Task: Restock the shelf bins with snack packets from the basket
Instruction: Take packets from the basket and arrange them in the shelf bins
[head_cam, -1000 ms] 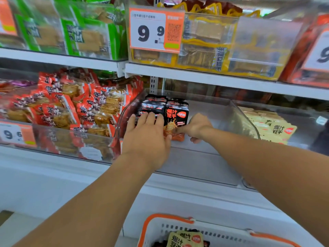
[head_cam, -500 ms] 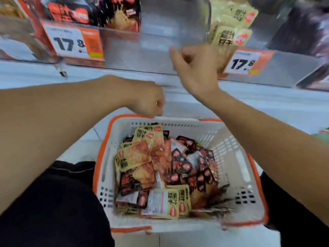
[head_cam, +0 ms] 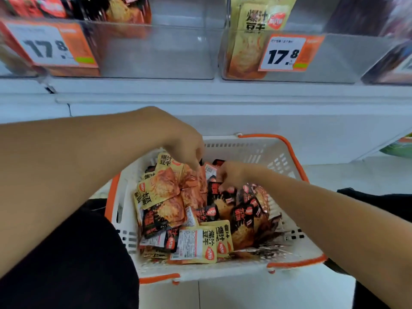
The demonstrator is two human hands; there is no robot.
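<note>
Below the shelf, on the floor: a white plastic basket (head_cam: 256, 150) with orange handles and trim sits between the person's knees, seen from above.
Basket contents: a loose heap of snack packets (head_cam: 196, 210), some yellow, some black, some orange-red, lying at all angles and overlapping.
Left hand: the left hand (head_cam: 185, 143) reaches down over the far left part of the heap, fingers curled and pointing downward, fingertips touching the upper packets; motion blur hides whether they pinch one.
Right hand: the right hand (head_cam: 230, 175) is lower, in the middle of the heap, fingers bent and dug among the black packets; I cannot tell whether it grips one.
Arms: both bare forearms cross the view from the lower corners toward the basket.
Legs: dark trousers (head_cam: 73, 259) show at lower left and at the right edge.
Shelf bins: clear plastic bins stand in a row on the white shelf above the basket.
Left bin: the left bin (head_cam: 156, 52) holds black and red packets at its left end; most of it is bare.
Right bin: the right bin (head_cam: 334, 56) holds upright yellow packets (head_cam: 258, 21) at its left end.
Price tags: each of these bins carries an orange and white price tag (head_cam: 287, 53) reading 17.8 on its front wall.
</note>
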